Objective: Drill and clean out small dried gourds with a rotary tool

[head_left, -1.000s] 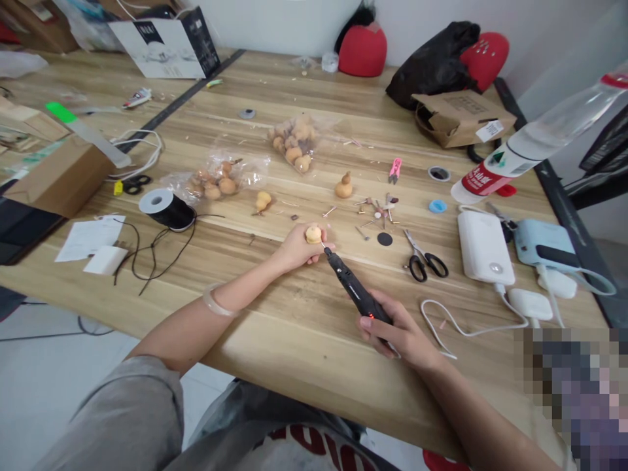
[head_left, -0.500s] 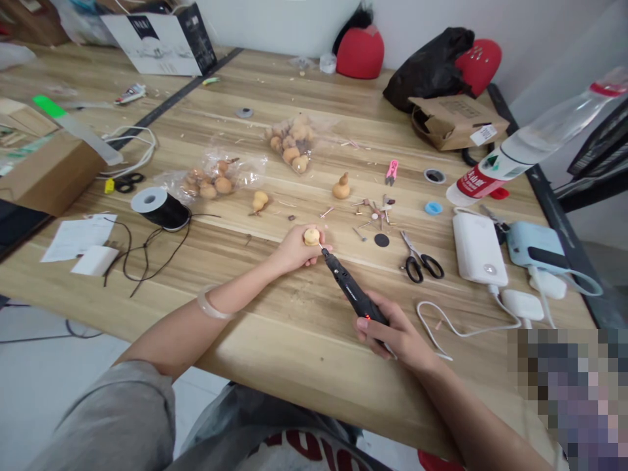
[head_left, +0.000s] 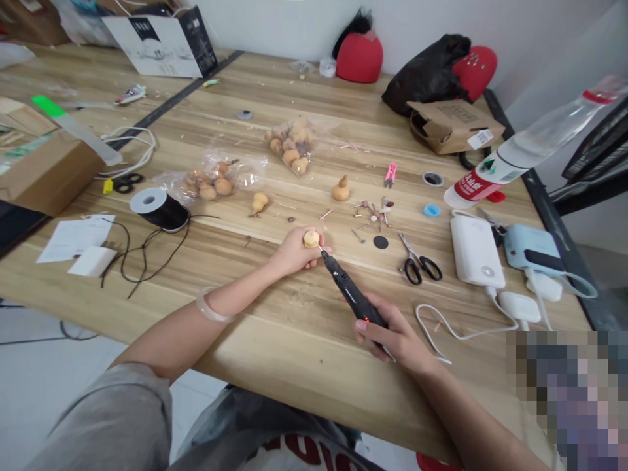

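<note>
A small dried bottle gourd (head_left: pixel 311 239), pale tan with a smooth, rounded surface, sits in your left hand (head_left: pixel 294 252), your fingers curled closed around its lower part and its top showing. Your right hand (head_left: pixel 392 337) grips a black rotary engraving pen (head_left: pixel 349 291) around the barrel, a red light lit near your fingers. The pen's thin bit (head_left: pixel 320 247) reaches the gourd's lower right side; any contact is too small to tell. The gourd lies between your 2 hands, nearer the left, above a wooden table (head_left: pixel 275 314). A clear bangle (head_left: pixel 210 307) circles your left wrist. Ahead lie 2 plastic bags of gourds (head_left: pixel 292 147), a loose upright gourd (head_left: pixel 340 190) and black-handled scissors (head_left: pixel 419 267), with a spool of black cord (head_left: pixel 159 209) to the left.
</note>
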{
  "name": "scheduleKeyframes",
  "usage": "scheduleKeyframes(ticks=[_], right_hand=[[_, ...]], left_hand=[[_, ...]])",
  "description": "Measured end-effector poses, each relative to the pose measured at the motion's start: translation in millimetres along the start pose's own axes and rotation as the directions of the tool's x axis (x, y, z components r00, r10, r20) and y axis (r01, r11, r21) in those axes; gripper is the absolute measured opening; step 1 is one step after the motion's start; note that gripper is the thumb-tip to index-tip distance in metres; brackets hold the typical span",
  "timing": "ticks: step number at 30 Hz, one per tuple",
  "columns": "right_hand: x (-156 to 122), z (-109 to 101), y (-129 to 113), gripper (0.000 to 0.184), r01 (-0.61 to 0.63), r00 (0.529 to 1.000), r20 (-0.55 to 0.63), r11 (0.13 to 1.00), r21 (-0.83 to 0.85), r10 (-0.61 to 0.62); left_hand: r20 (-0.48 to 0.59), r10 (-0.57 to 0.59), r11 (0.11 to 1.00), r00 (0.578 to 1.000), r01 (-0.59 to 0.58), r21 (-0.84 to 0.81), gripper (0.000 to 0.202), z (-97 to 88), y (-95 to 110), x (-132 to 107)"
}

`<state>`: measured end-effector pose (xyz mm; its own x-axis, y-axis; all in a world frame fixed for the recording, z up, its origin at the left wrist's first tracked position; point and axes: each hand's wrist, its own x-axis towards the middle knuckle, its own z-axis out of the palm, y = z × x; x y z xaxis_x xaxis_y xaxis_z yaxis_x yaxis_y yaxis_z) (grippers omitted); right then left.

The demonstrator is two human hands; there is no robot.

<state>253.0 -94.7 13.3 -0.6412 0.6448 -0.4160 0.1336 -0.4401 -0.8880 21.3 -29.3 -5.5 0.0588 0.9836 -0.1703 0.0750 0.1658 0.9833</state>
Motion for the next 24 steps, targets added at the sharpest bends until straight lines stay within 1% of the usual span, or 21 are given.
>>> scheduleKeyframes(ticks=[8, 15, 21, 24], right_hand=[[-1.3, 1.0, 0.8, 0.039, 0.005, 1.000, 0.001, 1.000, 0.009, -0.005], [-1.4, 2.2, -1.3, 0.037, -0.022, 1.000, -0.021, 0.998, -0.051, 0.021], [-1.8, 4.3, -3.1, 0.046, -0.038, 0.998, -0.043, 0.997, -0.071, 0.035], [-1.2, 4.2, -2.1, 0.046, -0.040, 0.999, -0.033, 0.996, -0.075, 0.037]], left_hand=[[-0.025, 0.015, 1.000, 1.000, -0.015, 0.016, 0.032, 0.1, -2.4, -1.0], [0.006, 0.011, 1.000, 1.000, -0.011, 0.012, 0.036, -1.4, -3.1, 0.1], [0.007, 0.012, 1.000, 1.000, -0.012, 0.005, 0.037, 0.5, -1.6, -0.8], [0.013, 0.005, 1.000, 1.000, -0.005, -0.006, 0.037, 0.6, -0.4, -1.3]])
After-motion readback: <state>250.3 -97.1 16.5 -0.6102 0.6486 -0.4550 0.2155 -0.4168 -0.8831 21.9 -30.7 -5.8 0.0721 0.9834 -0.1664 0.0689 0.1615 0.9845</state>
